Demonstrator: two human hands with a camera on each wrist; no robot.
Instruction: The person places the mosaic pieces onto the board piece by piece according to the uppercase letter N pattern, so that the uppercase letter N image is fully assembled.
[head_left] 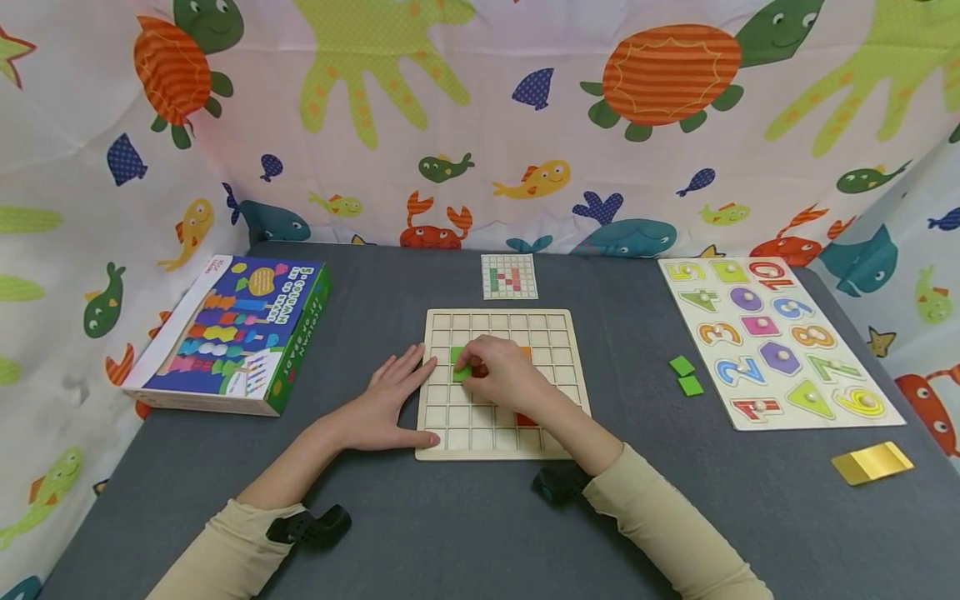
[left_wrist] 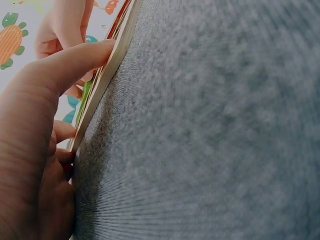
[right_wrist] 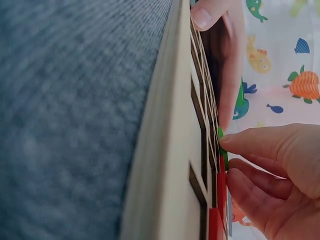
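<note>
A pale wooden grid board [head_left: 487, 443] lies flat in the middle of the table. My left hand [head_left: 384, 407] rests along its left edge, fingers spread and thumb on the near left corner. Over the grid, my right hand [head_left: 504, 375] pinches a green square tile [right_wrist: 223, 155] between thumb and fingers, at the board's surface in the right wrist view. Green [head_left: 457, 355] shows in the cells beside the fingertips. An orange tile [head_left: 526, 352] and a red tile [head_left: 525, 420] sit in the grid, partly hidden by the right hand and forearm.
Two loose green tiles [head_left: 686, 376] lie right of the board. Behind it is a small card with a coloured grid pattern [head_left: 509, 277]. A number-and-shape puzzle board [head_left: 780, 342] and a gold block [head_left: 872, 463] are at the right, a blue and green game box [head_left: 232, 333] at the left.
</note>
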